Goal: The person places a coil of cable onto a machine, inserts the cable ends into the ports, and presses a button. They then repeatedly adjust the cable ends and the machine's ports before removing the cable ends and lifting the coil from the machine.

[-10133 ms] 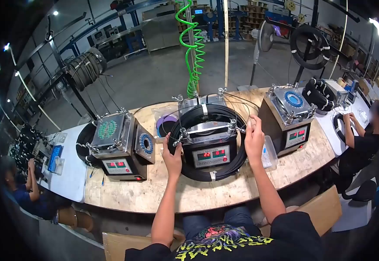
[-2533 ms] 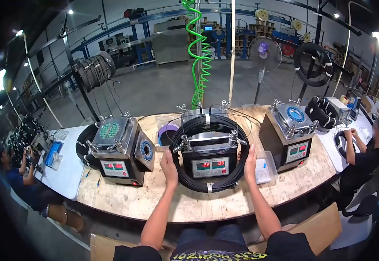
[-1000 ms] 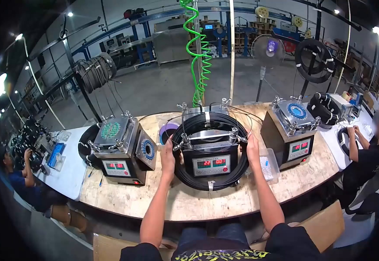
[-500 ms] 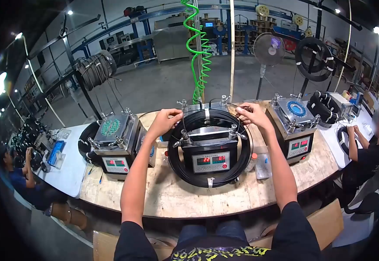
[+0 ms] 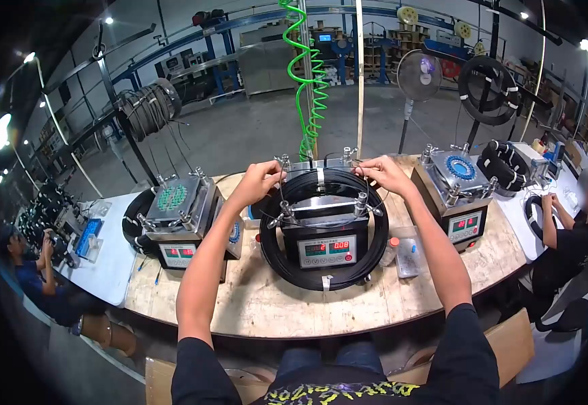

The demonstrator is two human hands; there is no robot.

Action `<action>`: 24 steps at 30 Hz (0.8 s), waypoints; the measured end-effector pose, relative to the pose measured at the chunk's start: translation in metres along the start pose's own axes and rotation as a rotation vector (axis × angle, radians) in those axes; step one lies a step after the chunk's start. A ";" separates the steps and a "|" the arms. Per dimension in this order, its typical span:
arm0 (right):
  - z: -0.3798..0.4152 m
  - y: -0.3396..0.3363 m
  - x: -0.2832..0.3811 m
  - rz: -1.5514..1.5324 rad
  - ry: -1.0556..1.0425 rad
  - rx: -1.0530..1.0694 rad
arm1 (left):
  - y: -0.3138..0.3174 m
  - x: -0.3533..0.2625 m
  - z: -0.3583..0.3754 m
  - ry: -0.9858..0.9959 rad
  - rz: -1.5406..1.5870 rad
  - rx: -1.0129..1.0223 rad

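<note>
A thick coil of black cable (image 5: 378, 239), bound with white tape, hangs around the front of the middle metal machine (image 5: 327, 252), whose panel shows red digits. My left hand (image 5: 261, 179) is pinched at the coil's upper left, beside a metal post, on a thin black cable. At the upper right, my right hand (image 5: 387, 174) has its fingertips closed on a black cable strand near the machine's back edge. The exact grip of both hands is partly hidden by the fingers.
Similar machines stand left (image 5: 177, 202) and right (image 5: 456, 182) on the wooden table (image 5: 294, 317). An orange-capped bottle (image 5: 391, 250) and a clear box (image 5: 410, 260) sit right of the coil. A green spiral hose (image 5: 299, 67) hangs behind. Co-workers sit at both sides.
My right hand has moved slightly left, toward the machine's middle. My left hand has shifted slightly up. The digits on the machines' displays differ, while the coil stays in place.
</note>
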State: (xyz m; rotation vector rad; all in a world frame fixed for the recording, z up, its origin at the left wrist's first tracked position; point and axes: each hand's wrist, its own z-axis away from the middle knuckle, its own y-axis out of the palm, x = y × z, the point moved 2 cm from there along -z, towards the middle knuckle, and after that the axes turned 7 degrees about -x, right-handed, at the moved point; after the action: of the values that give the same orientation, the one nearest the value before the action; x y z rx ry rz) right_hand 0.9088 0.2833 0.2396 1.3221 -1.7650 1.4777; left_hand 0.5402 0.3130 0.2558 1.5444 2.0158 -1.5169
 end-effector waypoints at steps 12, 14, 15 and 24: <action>0.041 0.033 -0.026 -0.211 -0.097 -0.297 | 0.016 0.044 0.054 -0.170 0.255 -0.183; 0.055 0.044 -0.010 -0.352 -0.064 -0.376 | 0.028 0.047 0.071 -0.211 0.419 -0.285; 0.057 0.048 -0.014 -0.410 -0.072 -0.389 | 0.032 0.049 0.081 -0.233 0.500 -0.333; 0.088 0.065 -0.028 -0.341 -0.123 -0.556 | 0.075 0.016 0.129 -0.213 0.573 -0.646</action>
State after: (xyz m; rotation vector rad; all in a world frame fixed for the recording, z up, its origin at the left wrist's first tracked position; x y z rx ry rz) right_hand 0.8816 0.2080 0.1599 1.3382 -1.7392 0.6675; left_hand 0.5404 0.2169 0.1413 1.4206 1.5246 -0.6834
